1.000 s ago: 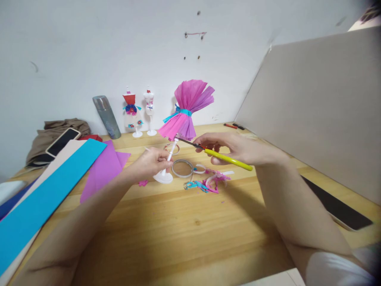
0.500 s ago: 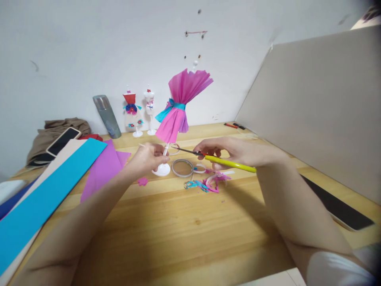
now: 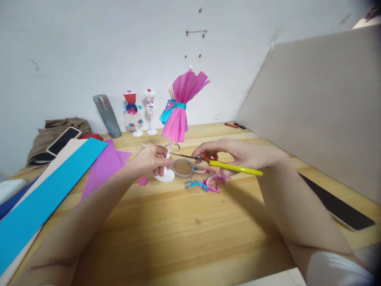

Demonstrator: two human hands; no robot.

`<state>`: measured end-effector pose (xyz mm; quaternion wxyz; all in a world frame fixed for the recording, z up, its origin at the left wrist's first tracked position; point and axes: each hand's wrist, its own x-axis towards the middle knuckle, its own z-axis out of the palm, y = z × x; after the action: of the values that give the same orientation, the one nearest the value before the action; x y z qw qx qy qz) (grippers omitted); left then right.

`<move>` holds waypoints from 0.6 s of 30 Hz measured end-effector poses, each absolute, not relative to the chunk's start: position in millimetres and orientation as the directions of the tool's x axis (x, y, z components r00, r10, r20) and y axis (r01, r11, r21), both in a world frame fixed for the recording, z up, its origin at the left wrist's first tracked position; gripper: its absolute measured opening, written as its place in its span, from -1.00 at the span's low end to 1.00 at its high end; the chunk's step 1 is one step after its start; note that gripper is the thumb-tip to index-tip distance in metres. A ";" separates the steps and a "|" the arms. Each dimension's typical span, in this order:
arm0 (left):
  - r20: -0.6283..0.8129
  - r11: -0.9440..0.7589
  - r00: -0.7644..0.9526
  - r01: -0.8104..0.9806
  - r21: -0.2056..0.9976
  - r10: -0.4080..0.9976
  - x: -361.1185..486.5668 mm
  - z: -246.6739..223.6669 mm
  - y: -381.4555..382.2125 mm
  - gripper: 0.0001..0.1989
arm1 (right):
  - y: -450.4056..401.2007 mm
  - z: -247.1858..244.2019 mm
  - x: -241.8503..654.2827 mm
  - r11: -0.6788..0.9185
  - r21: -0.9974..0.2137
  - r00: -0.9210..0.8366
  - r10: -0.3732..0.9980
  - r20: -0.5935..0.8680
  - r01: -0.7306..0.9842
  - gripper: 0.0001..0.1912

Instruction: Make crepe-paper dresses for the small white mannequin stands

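Note:
My left hand [image 3: 155,159] is closed round the white stem of a small mannequin stand [image 3: 165,175], holding it up and slightly tilted. On the stand sits a pink crepe-paper dress [image 3: 175,125], gathered by a turquoise band [image 3: 179,105] and flaring out above it. My right hand [image 3: 228,155] grips a pair of scissors with yellow handles [image 3: 235,167]. Their blades [image 3: 184,156] point left and reach close to the stem beside my left fingers; I cannot tell whether they touch it. A thin pale stick-like piece shows above my left hand.
A roll of tape [image 3: 183,168] and pink and turquoise paper scraps [image 3: 205,183] lie between my hands. Two dressed mini mannequins [image 3: 133,113] and a flask [image 3: 107,116] stand behind. Coloured paper sheets [image 3: 56,182] and a phone [image 3: 64,141] are at left, a dark flat object [image 3: 335,204] at right.
The stand has turned and shifted slightly toward me, showing more of the turquoise bow side. The scissors have moved a little, their tips now lower and nearer the stem.

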<state>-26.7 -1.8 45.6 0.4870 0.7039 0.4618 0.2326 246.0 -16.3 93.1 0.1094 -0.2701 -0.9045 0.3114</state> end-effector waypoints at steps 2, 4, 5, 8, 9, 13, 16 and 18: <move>-0.120 -0.102 0.504 0.391 0.915 0.855 -27.8 42.7 0.1 -0.85 | -15.3 91.3 247.0 0.655 -0.646 -0.832 0.552 0.056 0.392 -0.45; -0.126 -0.099 0.543 0.366 0.925 0.830 -28.0 41.4 0.5 -0.84 | -14.7 89.7 247.2 0.619 -0.700 -0.832 0.552 0.063 0.358 -0.43; -0.132 -0.096 0.555 0.362 0.927 0.821 -27.9 41.6 0.2 -0.83 | -14.5 89.0 246.9 0.594 -0.728 -0.829 0.556 0.062 0.344 -0.42; -0.157 -0.079 0.558 0.374 0.924 0.815 -26.8 43.9 -1.9 -0.83 | -13.4 87.1 244.9 0.530 -0.781 -0.822 0.568 0.039 0.329 -0.41; -0.164 -0.072 0.551 0.380 0.922 0.818 -26.4 44.7 -2.6 -0.83 | -12.8 86.5 244.3 0.520 -0.788 -0.821 0.570 0.033 0.329 -0.41; -0.163 -0.069 0.526 0.395 0.916 0.835 -25.8 44.8 -2.8 -0.83 | -10.2 84.8 243.8 0.545 -0.775 -0.810 0.582 0.075 0.319 -0.46; -0.151 -0.082 0.520 0.397 0.914 0.841 -26.5 42.8 -1.4 -0.79 | -10.8 86.9 244.5 0.588 -0.736 -0.806 0.584 0.100 0.335 -0.51; -0.140 -0.091 0.527 0.389 0.917 0.839 -27.5 41.4 -0.5 -0.75 | -13.3 90.5 244.8 0.600 -0.712 -0.805 0.587 0.083 0.364 -0.52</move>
<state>-27.5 -0.5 41.4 0.5151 0.7056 0.4347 0.2184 244.8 -13.3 90.5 0.1563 -0.2702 -0.8807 0.3563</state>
